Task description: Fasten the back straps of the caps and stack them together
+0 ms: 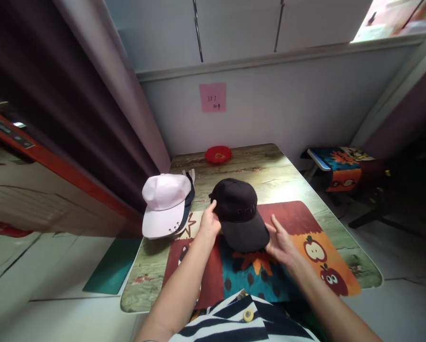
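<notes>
Left fingers [211,216] and right fingers [276,225] grasp opposite sides of the black cap [236,202] between them, apparently for balanced support.

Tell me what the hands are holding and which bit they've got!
A black cap. The left hand grips the lower left edge of its crown; the right hand touches the right edge of its brim, grip partly hidden.

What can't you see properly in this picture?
In the head view:
Black cap: inside hidden by its crown; lettering too dark to read.
Right hand: some fingertips hidden by the brim.
Dark item: mostly covered by the pale cap.
Window: blurred, cut off by the top edge.
</notes>
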`<state>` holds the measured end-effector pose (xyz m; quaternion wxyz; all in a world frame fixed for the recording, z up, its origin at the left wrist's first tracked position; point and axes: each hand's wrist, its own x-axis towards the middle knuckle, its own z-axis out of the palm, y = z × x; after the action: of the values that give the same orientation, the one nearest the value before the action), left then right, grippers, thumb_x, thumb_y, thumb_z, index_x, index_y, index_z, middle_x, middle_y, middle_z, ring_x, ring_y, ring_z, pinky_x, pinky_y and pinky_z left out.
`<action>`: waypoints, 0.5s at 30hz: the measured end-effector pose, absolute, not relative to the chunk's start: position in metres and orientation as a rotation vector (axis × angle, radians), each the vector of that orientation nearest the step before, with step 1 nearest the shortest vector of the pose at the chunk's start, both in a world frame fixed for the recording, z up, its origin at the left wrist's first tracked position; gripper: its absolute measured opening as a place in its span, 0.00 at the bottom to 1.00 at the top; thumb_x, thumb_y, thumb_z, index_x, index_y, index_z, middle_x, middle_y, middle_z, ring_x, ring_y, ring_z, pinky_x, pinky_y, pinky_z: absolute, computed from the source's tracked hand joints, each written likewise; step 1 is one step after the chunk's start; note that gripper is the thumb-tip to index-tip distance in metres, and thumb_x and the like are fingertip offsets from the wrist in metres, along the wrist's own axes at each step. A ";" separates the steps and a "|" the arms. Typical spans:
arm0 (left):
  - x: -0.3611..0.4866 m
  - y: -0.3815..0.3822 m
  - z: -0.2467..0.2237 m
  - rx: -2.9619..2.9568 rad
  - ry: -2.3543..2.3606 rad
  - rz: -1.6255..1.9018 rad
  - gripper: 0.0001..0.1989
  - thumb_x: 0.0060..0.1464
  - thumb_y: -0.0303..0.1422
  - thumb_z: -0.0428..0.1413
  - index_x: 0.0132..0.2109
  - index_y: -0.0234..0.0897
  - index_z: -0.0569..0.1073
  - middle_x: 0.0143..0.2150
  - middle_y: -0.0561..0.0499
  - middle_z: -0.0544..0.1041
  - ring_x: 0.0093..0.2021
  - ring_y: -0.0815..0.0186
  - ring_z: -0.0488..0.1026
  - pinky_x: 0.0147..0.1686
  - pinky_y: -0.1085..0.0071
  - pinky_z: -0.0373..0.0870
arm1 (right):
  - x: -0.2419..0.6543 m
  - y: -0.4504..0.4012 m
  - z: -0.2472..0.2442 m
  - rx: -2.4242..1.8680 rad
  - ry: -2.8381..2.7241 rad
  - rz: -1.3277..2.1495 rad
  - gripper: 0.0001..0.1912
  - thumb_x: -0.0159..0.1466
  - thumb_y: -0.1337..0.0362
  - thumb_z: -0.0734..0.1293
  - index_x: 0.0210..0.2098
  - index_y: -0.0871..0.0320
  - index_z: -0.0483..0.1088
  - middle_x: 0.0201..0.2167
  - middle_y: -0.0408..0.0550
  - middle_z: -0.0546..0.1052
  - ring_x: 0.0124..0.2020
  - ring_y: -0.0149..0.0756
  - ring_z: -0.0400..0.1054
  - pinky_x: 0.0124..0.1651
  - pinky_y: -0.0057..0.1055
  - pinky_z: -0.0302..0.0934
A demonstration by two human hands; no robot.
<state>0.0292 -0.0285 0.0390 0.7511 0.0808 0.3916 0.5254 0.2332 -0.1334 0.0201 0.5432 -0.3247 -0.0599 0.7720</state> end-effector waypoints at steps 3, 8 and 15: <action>0.026 -0.028 0.025 0.107 0.860 1.046 0.26 0.57 0.34 0.60 0.61 0.27 0.71 0.50 0.35 0.82 0.52 0.50 0.80 0.60 0.51 0.70 | 0.216 -0.163 0.003 -0.736 0.055 1.698 0.10 0.65 0.66 0.71 0.46 0.59 0.76 0.42 0.48 0.84 0.44 0.36 0.80 0.51 0.31 0.74; 0.031 -0.023 0.026 0.162 0.839 1.067 0.22 0.61 0.34 0.57 0.60 0.29 0.72 0.48 0.37 0.83 0.48 0.55 0.81 0.57 0.56 0.73 | 0.197 -0.180 0.003 -0.709 0.110 1.639 0.13 0.61 0.74 0.73 0.44 0.57 0.76 0.45 0.46 0.84 0.44 0.37 0.80 0.48 0.32 0.76; 0.031 -0.034 0.031 0.382 0.906 1.037 0.13 0.66 0.38 0.53 0.46 0.32 0.75 0.44 0.41 0.82 0.35 0.63 0.80 0.39 0.66 0.78 | 0.262 -0.108 0.054 -0.655 -0.108 1.418 0.11 0.63 0.69 0.72 0.45 0.55 0.76 0.43 0.46 0.84 0.46 0.36 0.79 0.48 0.32 0.76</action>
<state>0.0305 -0.0339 0.0313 0.7555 0.1753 0.4152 0.4754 0.2616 -0.1077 0.0543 0.7090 -0.2951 -0.0489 0.6386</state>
